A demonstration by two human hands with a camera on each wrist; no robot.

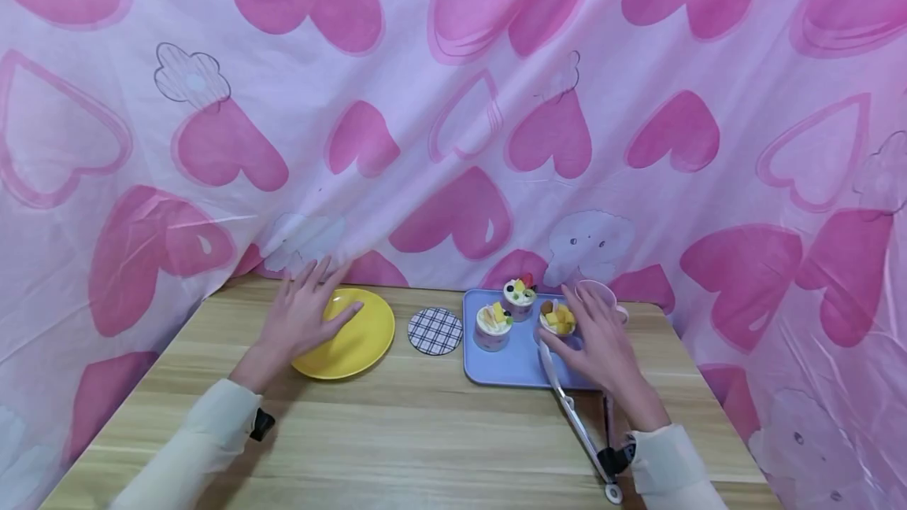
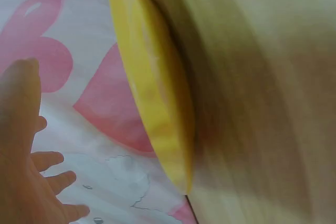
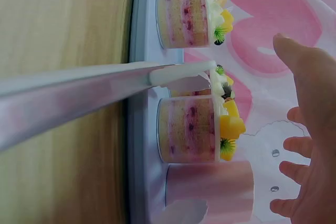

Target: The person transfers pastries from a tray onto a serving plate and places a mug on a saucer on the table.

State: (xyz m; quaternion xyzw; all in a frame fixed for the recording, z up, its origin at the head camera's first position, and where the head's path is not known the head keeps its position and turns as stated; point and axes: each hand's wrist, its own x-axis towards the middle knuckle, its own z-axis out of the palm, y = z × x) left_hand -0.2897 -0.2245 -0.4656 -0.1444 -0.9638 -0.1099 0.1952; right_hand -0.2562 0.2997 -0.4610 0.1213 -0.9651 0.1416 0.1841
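My left hand (image 1: 301,317) hovers above the yellow plate (image 1: 361,349), its fingers spread and holding nothing. Seen from the left wrist, that hand (image 2: 23,150) is apart from the plate's rim. Over the right part of the blue tray (image 1: 506,372) is my right hand (image 1: 602,345), fingers extended, nothing gripped. Metal tongs (image 1: 583,430) lie below it, their pale tips reaching over the tray among the dessert cups. Three clear cups of layered cake with cream and fruit stand on the tray: one front left (image 1: 492,329), one behind (image 1: 520,299), one at right (image 1: 556,319).
A pink mug (image 3: 210,190) stands beside the right dessert cup, partly hidden by my right hand in the head view. Between plate and tray lies a round checked coaster (image 1: 435,331). A heart-patterned curtain (image 1: 453,140) closes off the back and sides of the wooden table (image 1: 397,447).
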